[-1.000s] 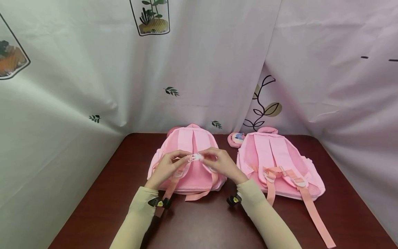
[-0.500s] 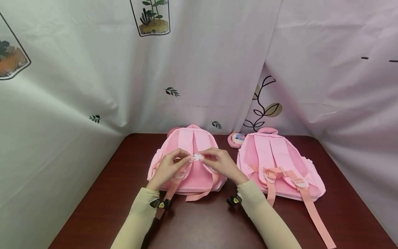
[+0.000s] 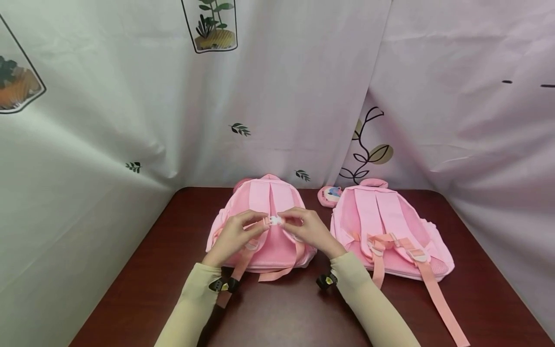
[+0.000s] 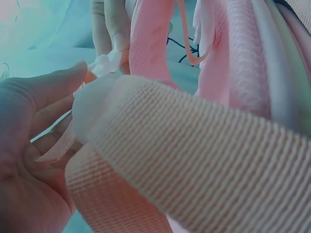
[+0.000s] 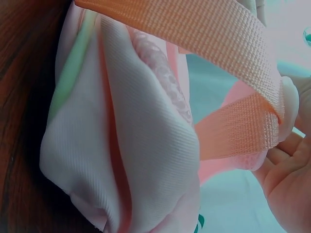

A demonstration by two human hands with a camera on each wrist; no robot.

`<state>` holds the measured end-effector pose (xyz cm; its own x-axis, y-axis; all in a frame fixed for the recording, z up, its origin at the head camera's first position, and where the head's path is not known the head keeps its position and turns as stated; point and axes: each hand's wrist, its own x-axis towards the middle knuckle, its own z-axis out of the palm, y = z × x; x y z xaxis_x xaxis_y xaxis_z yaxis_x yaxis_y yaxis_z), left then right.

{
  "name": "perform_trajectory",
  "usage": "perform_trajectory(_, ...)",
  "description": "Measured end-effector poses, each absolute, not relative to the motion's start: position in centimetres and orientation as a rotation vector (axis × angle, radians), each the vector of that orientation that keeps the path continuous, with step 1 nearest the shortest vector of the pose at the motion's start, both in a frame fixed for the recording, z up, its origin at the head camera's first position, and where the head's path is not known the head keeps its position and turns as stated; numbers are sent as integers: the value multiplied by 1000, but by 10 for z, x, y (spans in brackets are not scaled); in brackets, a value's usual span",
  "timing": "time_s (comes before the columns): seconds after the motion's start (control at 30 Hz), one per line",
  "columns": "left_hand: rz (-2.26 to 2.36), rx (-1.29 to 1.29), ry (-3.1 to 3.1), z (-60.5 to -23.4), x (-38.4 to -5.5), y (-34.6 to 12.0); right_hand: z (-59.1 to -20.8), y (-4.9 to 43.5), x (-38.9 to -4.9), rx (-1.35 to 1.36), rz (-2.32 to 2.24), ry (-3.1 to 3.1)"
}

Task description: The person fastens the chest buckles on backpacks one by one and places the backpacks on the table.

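Observation:
A small white side-release buckle (image 3: 274, 220) is held in front of the left pink backpack (image 3: 273, 253), which stands with its shoulder straps facing me. My left hand (image 3: 234, 237) pinches the buckle's left end between thumb and fingers; my right hand (image 3: 311, 230) pinches the right end. In the left wrist view, peach webbing (image 4: 209, 145) and a white strap adjuster (image 4: 92, 104) cover part of the scene, with the white buckle (image 4: 104, 63) at the thumb tip. The right wrist view shows a peach strap (image 5: 189, 29) crossing before the right hand (image 5: 289, 179); its fingertips are hidden.
A second pink backpack (image 3: 438, 250) lies to the right, its peach straps joined across the front and one long end (image 3: 446, 308) trailing over the table (image 3: 277, 313). A small round pink pouch (image 3: 331, 195) sits between the bags. A printed curtain (image 3: 277, 96) hangs behind.
My left hand has shifted slightly to the right, and the two ends of the buckle look a little closer together. The right hand and both backpacks have hardly moved.

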<state>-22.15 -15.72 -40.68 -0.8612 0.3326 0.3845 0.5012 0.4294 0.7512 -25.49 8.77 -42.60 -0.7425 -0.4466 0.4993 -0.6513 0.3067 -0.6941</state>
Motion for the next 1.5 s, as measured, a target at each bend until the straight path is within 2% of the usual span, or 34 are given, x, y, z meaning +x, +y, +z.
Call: perform_trajectory(1.5, -1403, -758, -2481, -417, -223, -147, -427, 87, -250, 977, 1372, -2412)
